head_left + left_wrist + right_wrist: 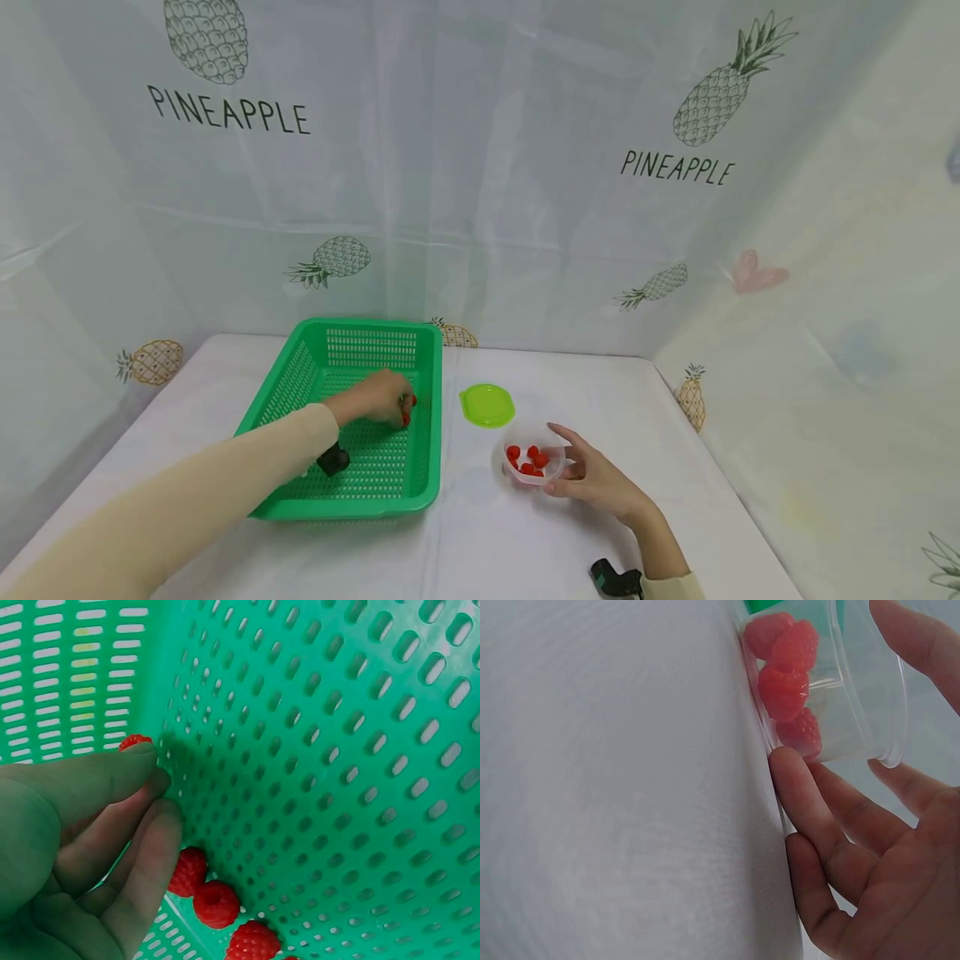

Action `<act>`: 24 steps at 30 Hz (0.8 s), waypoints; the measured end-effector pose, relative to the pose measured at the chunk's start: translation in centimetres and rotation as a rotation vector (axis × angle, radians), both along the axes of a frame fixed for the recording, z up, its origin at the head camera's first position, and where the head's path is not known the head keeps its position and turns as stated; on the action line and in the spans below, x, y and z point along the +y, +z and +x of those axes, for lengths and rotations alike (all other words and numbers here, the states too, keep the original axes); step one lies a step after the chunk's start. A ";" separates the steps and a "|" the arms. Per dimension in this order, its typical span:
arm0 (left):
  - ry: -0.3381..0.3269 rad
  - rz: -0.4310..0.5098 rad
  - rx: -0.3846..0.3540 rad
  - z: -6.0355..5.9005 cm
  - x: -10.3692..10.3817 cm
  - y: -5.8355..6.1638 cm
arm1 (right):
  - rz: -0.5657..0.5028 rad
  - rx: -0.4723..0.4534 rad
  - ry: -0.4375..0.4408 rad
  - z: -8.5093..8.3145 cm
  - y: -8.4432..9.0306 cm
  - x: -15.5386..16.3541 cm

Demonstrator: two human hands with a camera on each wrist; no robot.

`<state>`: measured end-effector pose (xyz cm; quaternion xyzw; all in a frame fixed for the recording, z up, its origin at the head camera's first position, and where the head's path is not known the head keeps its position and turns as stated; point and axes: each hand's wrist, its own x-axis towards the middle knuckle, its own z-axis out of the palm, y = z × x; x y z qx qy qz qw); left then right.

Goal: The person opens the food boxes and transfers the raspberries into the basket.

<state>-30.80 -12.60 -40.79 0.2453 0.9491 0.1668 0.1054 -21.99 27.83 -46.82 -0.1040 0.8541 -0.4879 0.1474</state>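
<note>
Inside the green basket (431,454), my left hand (382,398) reaches down near the right wall. Its thumb and fingertips pinch a raspberry (135,741), mostly hidden behind the thumb in the left wrist view. Just below those fingers, more red raspberries (216,904) lie along the basket's wall. My right hand (600,483) holds a small clear plastic cup (527,435) from its right side, thumb and fingers curved about it. The cup stands upright on the table with several raspberries (784,691) at its bottom.
A lime-green lid (487,406) lies flat on the white table (600,392), between basket and cup, farther back. A pineapple-print sheet (480,167) hangs behind and at the sides. Black wrist devices (332,460) sit at both wrists.
</note>
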 end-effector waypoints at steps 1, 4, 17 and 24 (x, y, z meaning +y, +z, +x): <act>-0.002 0.000 0.003 0.0 0.0 -0.1 | 0.002 -0.001 -0.004 0.0 -0.1 0.0; -0.007 0.003 0.018 -0.1 0.1 -0.2 | 0.001 -0.006 -0.013 0.0 -0.2 0.0; -0.012 0.052 0.010 -0.6 -0.3 0.0 | -0.016 0.001 0.013 -0.1 -0.2 0.1; -0.033 0.116 0.010 -1.0 0.0 2.3 | -0.025 -0.001 0.014 -0.1 -0.2 0.2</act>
